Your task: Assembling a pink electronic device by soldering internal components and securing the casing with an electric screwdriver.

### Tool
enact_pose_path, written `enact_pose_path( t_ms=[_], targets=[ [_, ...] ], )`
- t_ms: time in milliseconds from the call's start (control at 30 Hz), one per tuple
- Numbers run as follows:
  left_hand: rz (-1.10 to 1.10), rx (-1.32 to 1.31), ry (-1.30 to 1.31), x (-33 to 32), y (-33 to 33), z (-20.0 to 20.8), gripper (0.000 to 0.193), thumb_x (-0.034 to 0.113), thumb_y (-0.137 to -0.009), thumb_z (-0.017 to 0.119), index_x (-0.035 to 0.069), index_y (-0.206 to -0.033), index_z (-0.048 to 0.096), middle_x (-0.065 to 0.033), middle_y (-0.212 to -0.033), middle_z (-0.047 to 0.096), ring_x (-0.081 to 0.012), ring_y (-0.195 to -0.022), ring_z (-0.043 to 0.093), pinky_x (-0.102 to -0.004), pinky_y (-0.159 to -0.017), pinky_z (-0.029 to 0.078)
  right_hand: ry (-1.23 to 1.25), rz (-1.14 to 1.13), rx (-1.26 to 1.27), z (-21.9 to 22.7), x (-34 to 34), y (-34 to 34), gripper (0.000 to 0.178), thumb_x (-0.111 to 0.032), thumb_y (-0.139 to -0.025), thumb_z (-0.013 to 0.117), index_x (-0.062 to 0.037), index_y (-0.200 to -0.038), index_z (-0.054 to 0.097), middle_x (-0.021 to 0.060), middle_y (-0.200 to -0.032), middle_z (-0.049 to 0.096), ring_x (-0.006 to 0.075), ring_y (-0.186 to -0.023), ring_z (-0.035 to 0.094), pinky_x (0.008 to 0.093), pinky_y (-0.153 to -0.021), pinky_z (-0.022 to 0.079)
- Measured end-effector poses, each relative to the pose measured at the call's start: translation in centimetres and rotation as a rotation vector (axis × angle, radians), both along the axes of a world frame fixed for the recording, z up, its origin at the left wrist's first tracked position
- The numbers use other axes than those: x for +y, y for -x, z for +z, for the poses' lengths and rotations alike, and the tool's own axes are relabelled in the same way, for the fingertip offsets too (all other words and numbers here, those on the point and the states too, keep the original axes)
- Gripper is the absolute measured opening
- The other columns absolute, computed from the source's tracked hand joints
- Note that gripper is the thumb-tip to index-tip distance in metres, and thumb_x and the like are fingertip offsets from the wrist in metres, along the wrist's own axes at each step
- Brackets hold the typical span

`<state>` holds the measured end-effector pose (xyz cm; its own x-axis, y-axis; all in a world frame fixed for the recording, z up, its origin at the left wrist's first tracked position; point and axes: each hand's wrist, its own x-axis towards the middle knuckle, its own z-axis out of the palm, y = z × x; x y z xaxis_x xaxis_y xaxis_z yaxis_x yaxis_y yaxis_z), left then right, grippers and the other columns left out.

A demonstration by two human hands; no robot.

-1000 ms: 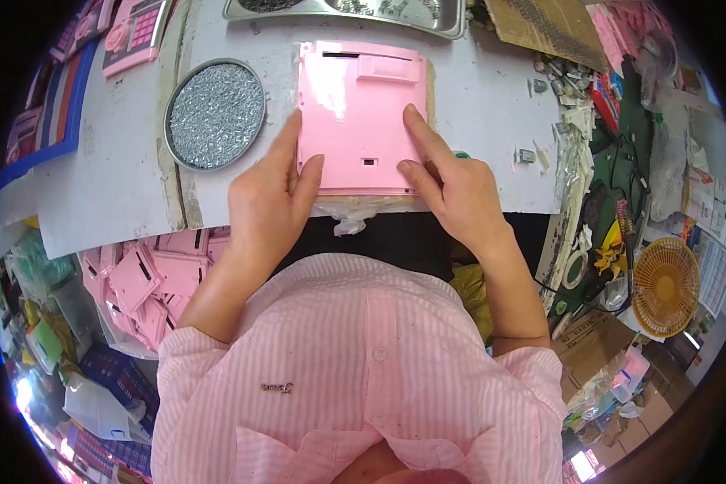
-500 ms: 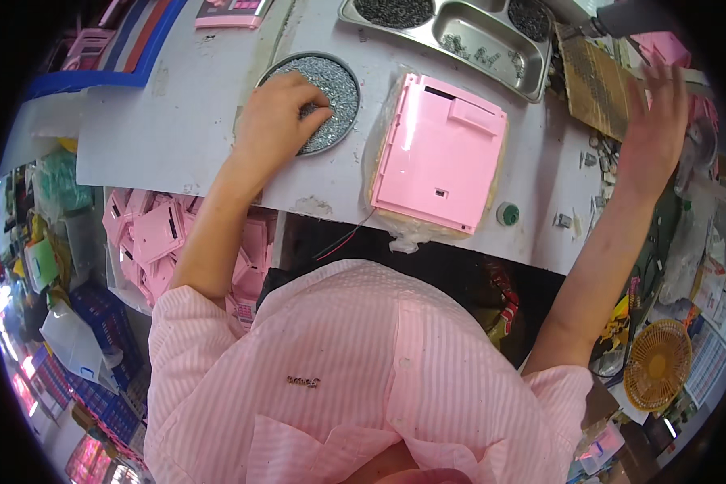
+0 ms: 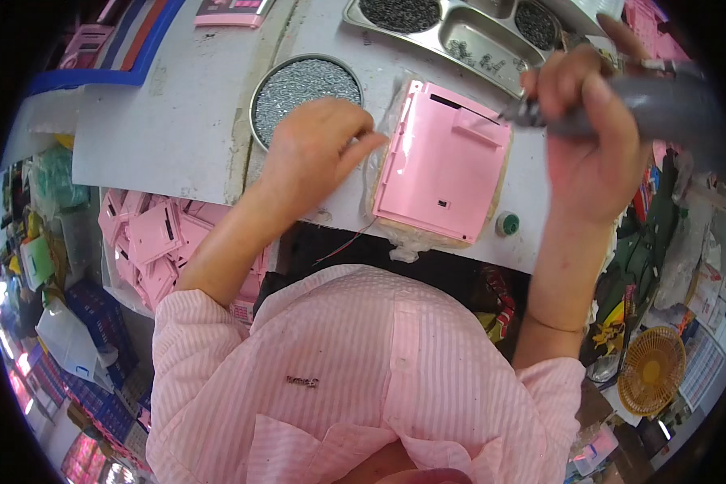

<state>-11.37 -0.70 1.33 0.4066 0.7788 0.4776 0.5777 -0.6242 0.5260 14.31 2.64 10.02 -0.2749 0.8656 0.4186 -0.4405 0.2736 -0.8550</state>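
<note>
My right hand is wrapped round a dark grey electric screwdriver, its tip pointing left near the upper right corner of a pink plastic housing. This housing lies flat on a plastic-wrapped pad, with a slot along its far edge and a raised block beside it. My left hand is closed in a pinch just left of the housing; what its fingertips hold, if anything, is too small to make out. Partly behind that hand stands a round dish full of small silvery screws.
A steel compartment tray with dark small parts and springs stands at the back. Near the table's front edge sits a small green-topped round piece. Pink plastic parts fill a bin below left. A blue-edged rack is at far left.
My left hand has moved from the screw dish rightwards to the housing. My right hand has taken hold of the screwdriver and brought it left, over the housing's far right corner.
</note>
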Motion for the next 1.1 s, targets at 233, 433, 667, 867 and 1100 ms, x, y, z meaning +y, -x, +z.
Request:
enact_pose_path(
  t_ms=[233,433,667,867,1100],
  targets=[
    [-0.224,-0.156,0.047,-3.2,-3.8,1.9,0.021,0.014,-0.076,0.084,0.008,-0.084,0.065,-0.0049,-0.074,0.066,-0.0243,-0.064,0.065,-0.0354,-0.054,0.051,0.01,-0.05,-0.019,1.3,-7.0,1.8,0.048,-0.019,-0.097,0.06,-0.0157,-0.142,0.044,-0.0019,-0.07,0.048,0.013,-0.062,0.047,0.0331,-0.066,0.045],
    [-0.268,-0.176,-0.008,-3.3,-4.3,1.9,0.025,0.016,-0.072,0.085,0.007,-0.082,0.064,-0.0046,-0.071,0.064,-0.0233,-0.061,0.064,-0.0341,-0.053,0.05,0.028,-0.061,-0.019,0.8,-7.9,1.9,0.04,-0.02,-0.097,0.063,-0.0169,-0.133,0.046,-0.0011,-0.067,0.048,0.0132,-0.058,0.048,0.0331,-0.061,0.045],
    [-0.274,-0.15,-0.055,-3.2,-4.3,1.5,0.026,0.018,-0.072,0.084,0.008,-0.08,0.062,-0.0048,-0.072,0.062,-0.0228,-0.061,0.062,-0.0339,-0.053,0.05,0.075,-0.087,-0.035,0.3,-8.0,2.5,0.036,-0.02,-0.096,0.064,-0.0148,-0.126,0.046,0.0,-0.064,0.046,0.0139,-0.056,0.047,0.0335,-0.061,0.046],
    [-0.338,-0.111,-0.085,-3.2,-5.0,1.5,0.026,0.022,-0.076,0.08,0.009,-0.078,0.058,-0.0033,-0.067,0.055,-0.0219,-0.06,0.059,-0.0353,-0.051,0.047,0.055,-0.101,-0.165,0.4,-8.0,2.0,0.035,-0.021,-0.094,0.065,-0.0129,-0.122,0.045,-0.0001,-0.064,0.045,0.0136,-0.053,0.045,0.0335,-0.058,0.046],
    [-0.443,-0.06,0.011,-3.5,-6.4,2.0,0.024,0.025,-0.08,0.078,0.009,-0.078,0.059,-0.004,-0.067,0.057,-0.0224,-0.061,0.06,-0.0371,-0.052,0.047,0.158,-0.242,-0.195,0.8,-10.3,1.6,0.038,-0.022,-0.092,0.068,-0.0119,-0.121,0.045,0.0006,-0.064,0.044,0.0134,-0.054,0.044,0.033,-0.057,0.044]
  ],
)
